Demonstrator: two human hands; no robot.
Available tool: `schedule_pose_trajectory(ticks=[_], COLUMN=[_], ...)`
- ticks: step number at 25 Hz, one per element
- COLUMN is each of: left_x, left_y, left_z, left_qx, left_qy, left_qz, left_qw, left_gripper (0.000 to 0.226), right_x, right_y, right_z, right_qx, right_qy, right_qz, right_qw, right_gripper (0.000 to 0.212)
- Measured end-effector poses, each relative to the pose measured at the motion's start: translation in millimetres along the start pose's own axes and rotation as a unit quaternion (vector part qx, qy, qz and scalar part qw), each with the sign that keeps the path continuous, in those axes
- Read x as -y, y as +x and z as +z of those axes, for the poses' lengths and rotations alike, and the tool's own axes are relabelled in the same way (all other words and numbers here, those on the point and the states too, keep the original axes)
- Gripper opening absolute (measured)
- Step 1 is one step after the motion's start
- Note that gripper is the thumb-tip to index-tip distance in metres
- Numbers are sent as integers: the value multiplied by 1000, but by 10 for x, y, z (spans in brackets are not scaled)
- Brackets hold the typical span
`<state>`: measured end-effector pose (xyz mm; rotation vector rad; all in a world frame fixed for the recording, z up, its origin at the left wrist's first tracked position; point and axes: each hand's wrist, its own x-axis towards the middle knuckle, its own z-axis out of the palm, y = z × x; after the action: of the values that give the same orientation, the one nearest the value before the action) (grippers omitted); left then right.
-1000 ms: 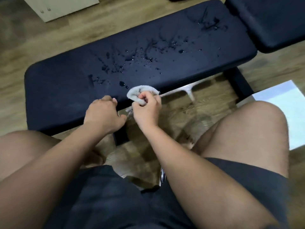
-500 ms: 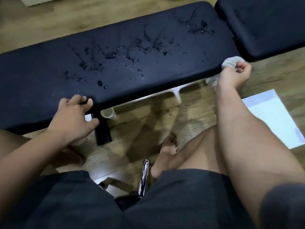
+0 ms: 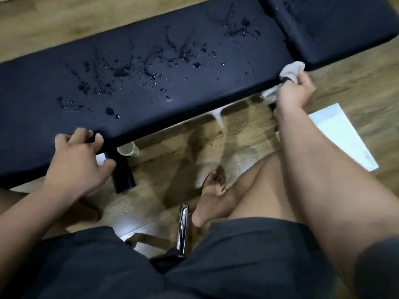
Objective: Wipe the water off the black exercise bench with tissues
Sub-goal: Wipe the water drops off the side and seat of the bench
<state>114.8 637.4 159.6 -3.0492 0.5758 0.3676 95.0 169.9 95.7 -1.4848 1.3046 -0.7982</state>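
Observation:
The black exercise bench (image 3: 216, 35) runs across the upper frame, its long pad speckled with water drops (image 3: 129, 70) from left of centre to the far right. My right hand (image 3: 294, 91) is shut on a crumpled white tissue (image 3: 291, 69) pressed at the pad's near right corner, by the gap to the second pad (image 3: 336, 24). My left hand (image 3: 79, 156) rests on the pad's near edge at the left, fingers curled over it, holding no tissue.
A black bench leg (image 3: 122, 171) stands just right of my left hand, with a clear plastic cup (image 3: 127, 148) lying beside it on the wooden floor. A white sheet (image 3: 341, 134) lies on the floor at right. My bare legs, a foot (image 3: 212, 197) and a chrome bar (image 3: 183, 225) fill the foreground.
My right hand carried the tissue from the pad's near middle edge out to its right corner. My left hand shifted left and spread onto the near edge. The view moved closer.

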Motion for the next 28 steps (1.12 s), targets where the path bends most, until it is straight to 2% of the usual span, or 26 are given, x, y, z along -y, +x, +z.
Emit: schedule_pose_trajectory(ticks=[4,6,7,9,10,11,12,13,15,16,18,20,21,23,26,28], left_x=[-16,-20,-4,42,74,127,187,270,588,767,1068,1176,1167,1118,1095,1068], left_y=[-49,-69,-66,-69,-80,-106,-135,-157,-191,-181,-148,-96,-84,-77,-35,-31], left_z=[-6,-18,-44,-108,-142,-176,-212,-248,-299,-300,-275,-207,-159,-122,-121,-126], left_qx=[29,32,37,51,55,60,63,46,-36,-62,-29,22,26,19,16,17], left_qy=[-29,-37,-38,-35,-41,-57,-82,-115,-160,-157,-135,-105,-77,-41,-41,-52], left_qz=[-50,-45,-41,-22,-10,-2,-6,-23,-83,-106,-143,-164,-155,-142,-149,-156], left_qw=[998,998,998,998,998,997,995,992,983,980,980,981,985,989,988,986], left_gripper=[62,64,67,72,73,72,70,65,51,50,60,63,63,62,54,50], right_x=[196,131,93,39,72,135,219,300,478,597,728,652,561,361,206,270], right_y=[-1324,-2136,-2557,-3311,-3552,-3647,-3600,-3402,-2683,-2248,-1566,-1415,-1583,-2211,-3335,-3843], right_z=[38,142,208,287,287,284,253,214,105,40,-56,11,94,294,687,867], right_qx=[88,177,253,419,460,466,434,380,259,209,178,207,218,255,343,429], right_qy=[-48,-34,-40,-82,-96,-94,-91,-95,-145,-185,-296,-394,-414,-385,-304,-299], right_qz=[24,-37,-80,-156,-174,-185,-207,-226,-285,-301,-293,-296,-324,-370,-427,-480], right_qw=[995,983,963,891,866,860,872,892,911,912,892,845,822,806,780,704], right_gripper=[36,36,35,35,35,35,34,34,36,39,47,46,45,45,32,28])
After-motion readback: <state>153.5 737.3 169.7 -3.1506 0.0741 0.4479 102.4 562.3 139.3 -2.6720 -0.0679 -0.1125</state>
